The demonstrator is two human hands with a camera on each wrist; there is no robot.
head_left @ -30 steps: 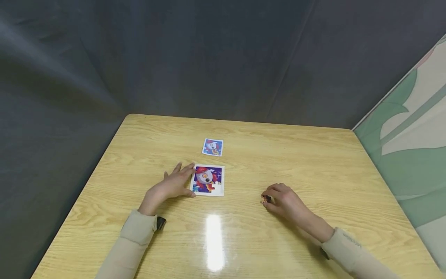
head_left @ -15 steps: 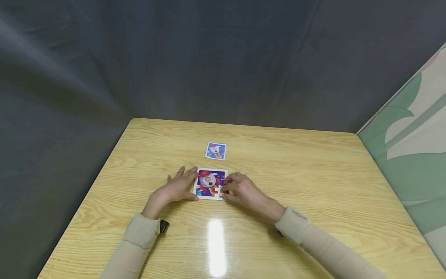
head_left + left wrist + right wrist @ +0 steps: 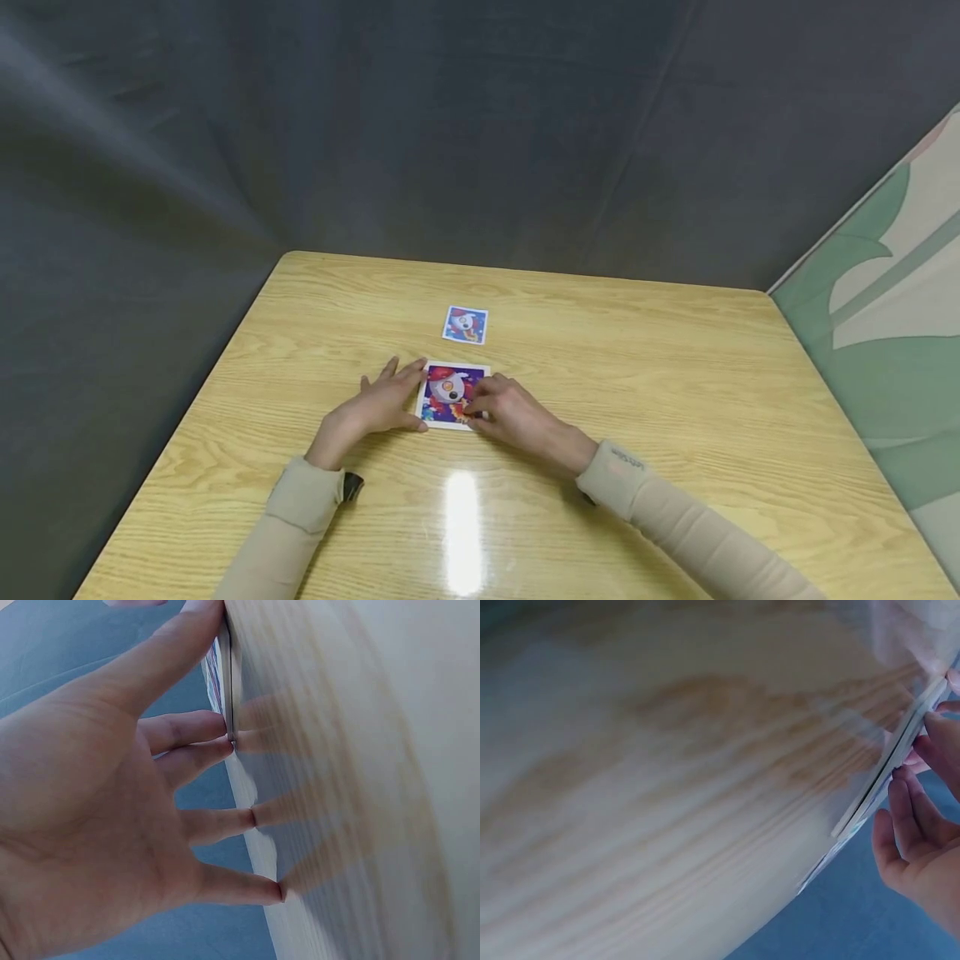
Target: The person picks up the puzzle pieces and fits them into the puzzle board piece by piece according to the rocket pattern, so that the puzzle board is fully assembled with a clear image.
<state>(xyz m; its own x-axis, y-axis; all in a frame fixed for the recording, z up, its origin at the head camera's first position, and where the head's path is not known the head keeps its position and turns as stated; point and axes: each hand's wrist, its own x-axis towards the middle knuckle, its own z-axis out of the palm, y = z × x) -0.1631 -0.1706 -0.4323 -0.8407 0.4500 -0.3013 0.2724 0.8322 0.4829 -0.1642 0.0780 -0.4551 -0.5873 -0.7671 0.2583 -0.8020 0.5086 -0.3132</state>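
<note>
A square jigsaw puzzle (image 3: pixel 446 390) in a white frame lies on the table, its picture a white and red rocket on purple. My left hand (image 3: pixel 381 412) has its fingers spread, with fingertips and thumb against the frame's left edge. In the left wrist view, the left hand's fingers (image 3: pixel 196 763) are straight and touch the frame and tabletop. My right hand (image 3: pixel 517 417) bends over the puzzle's lower right corner. Its thumb and fingers pinch a puzzle piece there, mostly hidden by them. In the right wrist view, the right hand's fingertips (image 3: pixel 901 780) are at the board's edge.
A small picture card (image 3: pixel 465 325) with the same rocket lies behind the puzzle. The wooden table (image 3: pixel 637 358) reaches back to a dark curtain (image 3: pixel 480 133). A green and white patterned cloth (image 3: pixel 900 350) hangs at the right.
My right hand has moved left from the bare tabletop to the puzzle, bringing a piece to its lower right corner. The white gap there is now covered. My left hand stays at the frame.
</note>
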